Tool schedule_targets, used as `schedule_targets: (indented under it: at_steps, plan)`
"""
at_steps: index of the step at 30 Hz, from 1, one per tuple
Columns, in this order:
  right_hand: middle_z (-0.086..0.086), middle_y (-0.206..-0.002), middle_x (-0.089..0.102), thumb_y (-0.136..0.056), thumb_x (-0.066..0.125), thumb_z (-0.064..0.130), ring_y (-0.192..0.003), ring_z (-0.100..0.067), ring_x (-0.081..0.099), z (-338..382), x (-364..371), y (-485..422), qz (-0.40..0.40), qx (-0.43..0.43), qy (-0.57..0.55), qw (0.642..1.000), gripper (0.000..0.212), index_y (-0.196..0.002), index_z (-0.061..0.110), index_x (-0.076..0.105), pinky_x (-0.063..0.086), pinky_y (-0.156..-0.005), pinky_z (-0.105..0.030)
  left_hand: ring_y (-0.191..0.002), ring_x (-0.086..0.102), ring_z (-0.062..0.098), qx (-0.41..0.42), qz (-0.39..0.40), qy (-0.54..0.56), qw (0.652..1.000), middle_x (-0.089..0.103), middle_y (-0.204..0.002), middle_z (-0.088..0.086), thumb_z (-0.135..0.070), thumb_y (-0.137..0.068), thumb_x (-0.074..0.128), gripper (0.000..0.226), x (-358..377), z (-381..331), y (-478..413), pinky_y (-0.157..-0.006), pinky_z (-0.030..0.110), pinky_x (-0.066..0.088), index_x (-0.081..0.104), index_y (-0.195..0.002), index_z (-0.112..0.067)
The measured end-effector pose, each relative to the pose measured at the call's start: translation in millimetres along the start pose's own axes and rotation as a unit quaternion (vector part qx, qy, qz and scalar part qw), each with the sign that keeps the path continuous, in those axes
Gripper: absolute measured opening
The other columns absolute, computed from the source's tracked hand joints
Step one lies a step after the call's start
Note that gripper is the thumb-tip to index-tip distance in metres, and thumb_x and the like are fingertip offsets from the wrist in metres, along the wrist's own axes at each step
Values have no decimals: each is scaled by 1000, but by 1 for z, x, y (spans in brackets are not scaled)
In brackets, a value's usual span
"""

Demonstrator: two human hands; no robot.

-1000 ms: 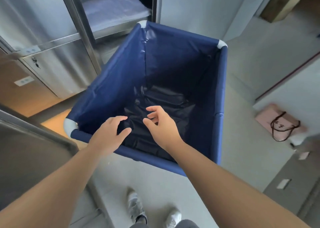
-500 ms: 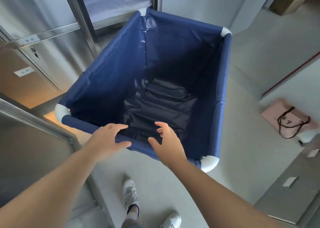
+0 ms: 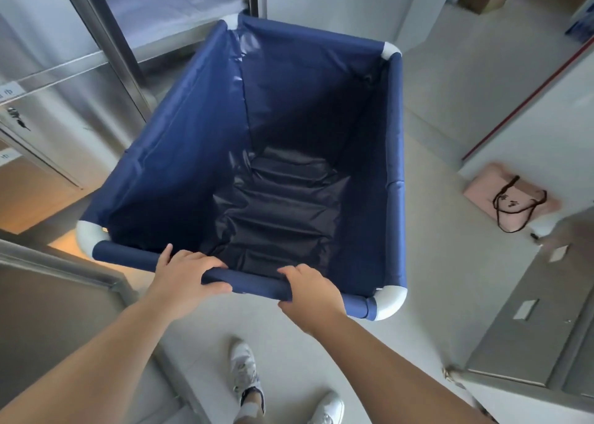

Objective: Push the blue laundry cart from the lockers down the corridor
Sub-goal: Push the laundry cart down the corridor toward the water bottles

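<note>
The blue laundry cart (image 3: 180, 153) stands in front of me, a deep fabric bin with white corner joints and a dark liner at the bottom; nothing lies inside. My left hand (image 3: 183, 275) is wrapped over the padded near rail left of its middle. My right hand (image 3: 308, 291) grips the same rail further right, near the white corner joint (image 3: 390, 301). Steel lockers (image 3: 64, 102) rise just left of the cart.
An open locker shelf with folded pale linen (image 3: 173, 2) is at the upper left. A pink bag with black handles (image 3: 511, 198) lies on the floor at right beside grey cabinet doors (image 3: 530, 320). The grey floor runs toward the upper right. My white shoes (image 3: 247, 375) are below.
Both hands came down from above the bin and closed around the near rail. The cart now sits a little further from my feet.
</note>
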State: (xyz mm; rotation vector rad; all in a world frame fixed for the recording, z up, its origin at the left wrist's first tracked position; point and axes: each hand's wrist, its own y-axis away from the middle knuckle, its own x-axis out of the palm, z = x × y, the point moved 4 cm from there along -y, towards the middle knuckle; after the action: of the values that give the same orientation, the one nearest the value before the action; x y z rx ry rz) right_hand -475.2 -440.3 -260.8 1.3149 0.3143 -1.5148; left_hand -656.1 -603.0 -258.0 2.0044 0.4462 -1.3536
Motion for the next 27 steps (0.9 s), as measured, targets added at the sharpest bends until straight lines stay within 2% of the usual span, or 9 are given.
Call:
schedule_targets:
  at_steps: [2, 4, 7, 11, 15, 21, 23, 27]
  plan:
    - [1, -108, 60, -90, 52, 17, -94, -25, 56, -3, 1, -1, 14, 13, 68, 998, 31, -120, 27, 51, 34, -67, -33, -109, 50, 13, 4, -14, 2, 1000, 60, -99, -19, -62, -88, 60, 30, 1, -1, -1, -120, 44, 8, 64, -113, -46]
    - [1, -89, 59, -88, 50, 11, -77, -25, 51, -6, -1, -2, 27, 35, 94, 995, 20, -104, 23, 50, 28, -54, -33, -106, 50, 13, 7, -25, 6, 1000, 60, -97, -18, -61, -87, 62, 29, 1, -3, -2, -119, 42, 12, 65, -111, -44]
    - [3, -70, 47, -84, 49, 11, -70, -25, 49, -12, -5, -6, 40, 51, 107, 992, 17, -92, 25, 45, 23, -47, -31, -103, 50, 13, 11, -23, 3, 1000, 61, -96, -17, -63, -87, 61, 29, 1, -8, -4, -116, 40, 15, 65, -109, -44]
    - [4, -73, 50, -81, 48, 10, -70, -24, 51, -17, -8, -9, 38, 53, 97, 993, 21, -89, 28, 45, 25, -47, -31, -100, 53, 15, 15, -50, 7, 999, 64, -93, -14, -65, -85, 62, 33, 1, -15, -3, -114, 39, 19, 68, -106, -41]
    - [5, -76, 52, -79, 48, 7, -71, -22, 52, -18, -14, -14, 47, 72, 94, 992, 27, -91, 30, 49, 28, -51, -29, -97, 54, 16, 8, -50, 4, 999, 65, -90, -13, -71, -75, 44, 48, 0, -19, -5, -109, 37, 23, 68, -103, -41]
    - [7, -70, 50, -76, 51, 5, -66, -19, 50, -26, -23, -24, 58, 78, 120, 988, 30, -93, 30, 54, 29, -52, -29, -98, 51, 12, -8, -52, 1, 999, 60, -91, -17, -66, -87, 58, 31, 7, -26, -8, -107, 37, 23, 65, -106, -43]
    - [6, -70, 50, -75, 50, 4, -66, -19, 50, -31, -24, -25, 57, 77, 131, 987, 30, -91, 29, 54, 28, -51, -28, -102, 50, 10, -13, -40, 6, 999, 59, -93, -19, -65, -88, 56, 30, 8, -30, -8, -110, 39, 20, 64, -108, -44]
    - [5, -73, 50, -76, 52, 5, -70, -19, 51, -36, -28, -28, 51, 71, 160, 983, 29, -93, 28, 57, 34, -55, -29, -115, 47, 7, -19, -39, 48, 998, 61, -102, -20, -56, -89, 64, 27, 12, -33, -4, -120, 46, 5, 65, -112, -42]
